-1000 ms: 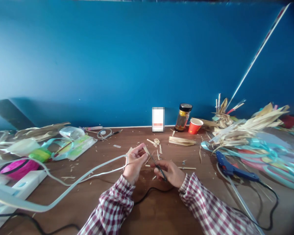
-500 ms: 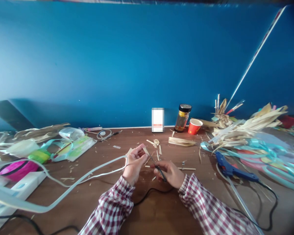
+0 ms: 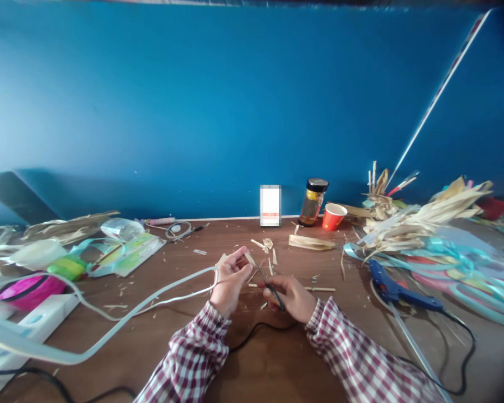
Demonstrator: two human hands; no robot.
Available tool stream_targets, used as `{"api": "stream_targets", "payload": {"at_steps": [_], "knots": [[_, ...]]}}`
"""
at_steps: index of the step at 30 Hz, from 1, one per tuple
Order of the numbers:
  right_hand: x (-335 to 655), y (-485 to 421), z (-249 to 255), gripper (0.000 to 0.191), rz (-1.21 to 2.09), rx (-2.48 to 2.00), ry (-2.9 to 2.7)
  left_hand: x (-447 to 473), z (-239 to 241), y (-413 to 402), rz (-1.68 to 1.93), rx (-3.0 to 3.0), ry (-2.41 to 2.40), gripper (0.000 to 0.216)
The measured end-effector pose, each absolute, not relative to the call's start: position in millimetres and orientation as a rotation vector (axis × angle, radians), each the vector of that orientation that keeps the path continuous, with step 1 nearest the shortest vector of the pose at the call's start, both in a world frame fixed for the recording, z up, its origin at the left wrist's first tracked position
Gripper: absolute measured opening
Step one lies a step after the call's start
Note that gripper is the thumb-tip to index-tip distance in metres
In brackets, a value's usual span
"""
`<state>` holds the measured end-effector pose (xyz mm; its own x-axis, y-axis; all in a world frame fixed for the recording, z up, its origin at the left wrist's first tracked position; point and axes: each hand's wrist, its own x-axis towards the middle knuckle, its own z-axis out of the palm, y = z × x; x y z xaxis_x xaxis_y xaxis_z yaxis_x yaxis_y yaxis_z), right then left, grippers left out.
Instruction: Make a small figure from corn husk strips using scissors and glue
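Observation:
My left hand (image 3: 232, 278) pinches a small pale piece of dried husk (image 3: 250, 258), which sticks out past the fingertips. In my right hand (image 3: 293, 296) is a pair of scissors (image 3: 262, 274), fingers wrapped about the dark handles. The blades point up and left, with their tips at the husk; whether they are cutting into it is too small to tell. Several husk scraps (image 3: 267, 244) lie on the table just beyond my hands. A thin pale stick (image 3: 322, 289) rests beside my right hand, and a folded husk strip (image 3: 312, 242) lies farther back.
A blue glue gun (image 3: 399, 291) with a black cord lies at the right, near ribbons and a husk bundle (image 3: 428, 221). A lidded bottle (image 3: 313, 202) and red paper cup (image 3: 334, 216) stand by the wall. White cable (image 3: 151, 299) and a power strip (image 3: 46, 319) occupy the left.

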<state>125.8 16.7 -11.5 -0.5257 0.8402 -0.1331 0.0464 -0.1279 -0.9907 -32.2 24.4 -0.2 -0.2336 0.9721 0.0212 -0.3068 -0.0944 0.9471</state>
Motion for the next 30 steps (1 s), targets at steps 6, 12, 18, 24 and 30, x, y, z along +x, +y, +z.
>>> {"api": "stream_targets", "payload": {"at_steps": [6, 12, 18, 24, 30], "knots": [[125.6, 16.0, -8.5, 0.047, 1.708, -1.013, -1.550, -34.1, -4.0, 25.3, 1.546, 0.918, 1.144, 0.046], [125.6, 15.7, -6.0, 0.048, 1.708, -1.013, -1.560, -34.1, -4.2, 25.7, 1.559, 0.913, 1.122, 0.046], [125.9, 15.9, -7.0, 0.046, 1.681, -1.016, -1.570, -34.1, -3.6, 25.6, 1.551, 0.919, 1.120, 0.047], [125.7, 15.4, -6.5, 0.048, 1.673, -1.026, -1.568, -34.4, -4.0, 25.8, 1.567, 0.905, 1.124, 0.048], [125.3, 15.7, -9.3, 0.045, 1.658, -1.021, -1.570, -34.4, -5.0, 26.0, 1.574, 0.923, 1.124, 0.046]]}}
